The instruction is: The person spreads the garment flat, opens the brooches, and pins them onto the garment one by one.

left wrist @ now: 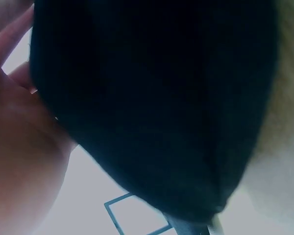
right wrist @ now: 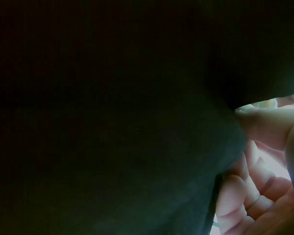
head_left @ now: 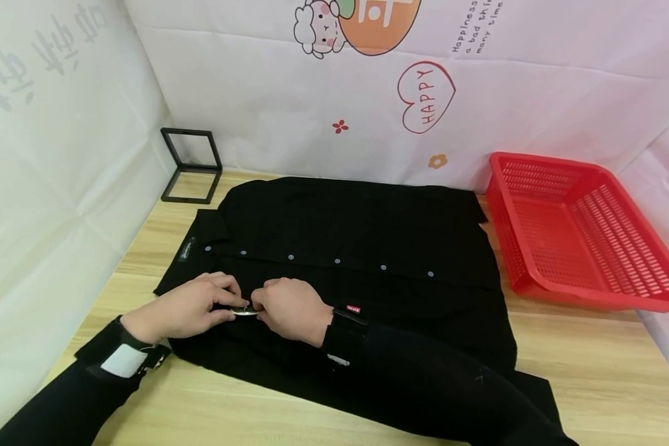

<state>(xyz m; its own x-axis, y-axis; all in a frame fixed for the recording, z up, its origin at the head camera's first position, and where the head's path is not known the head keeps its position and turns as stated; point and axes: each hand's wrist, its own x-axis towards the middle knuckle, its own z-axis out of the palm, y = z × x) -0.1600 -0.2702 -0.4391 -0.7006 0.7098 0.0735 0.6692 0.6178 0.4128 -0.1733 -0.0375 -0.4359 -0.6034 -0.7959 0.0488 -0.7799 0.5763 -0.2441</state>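
Observation:
A black button-up shirt (head_left: 368,223) lies spread on the table, its row of pale buttons running left to right. Over its lower left part, my left hand (head_left: 192,306) pinches a small shiny oval metal piece (head_left: 245,311) between thumb and fingers. My right hand (head_left: 295,310), fingers curled, pinches the other end of this piece. Its exact kind is hard to make out. In the left wrist view, dark cloth (left wrist: 152,98) hides most of the left hand (left wrist: 24,152). Dark cloth also fills much of the right wrist view, beside the right hand's fingers (right wrist: 235,196).
A red plastic basket (head_left: 526,263) stands at the right of the wooden table (head_left: 596,371). At the back left corner is a black hinged frame (head_left: 192,167). White printed cloth walls (head_left: 256,93) enclose the back and sides.

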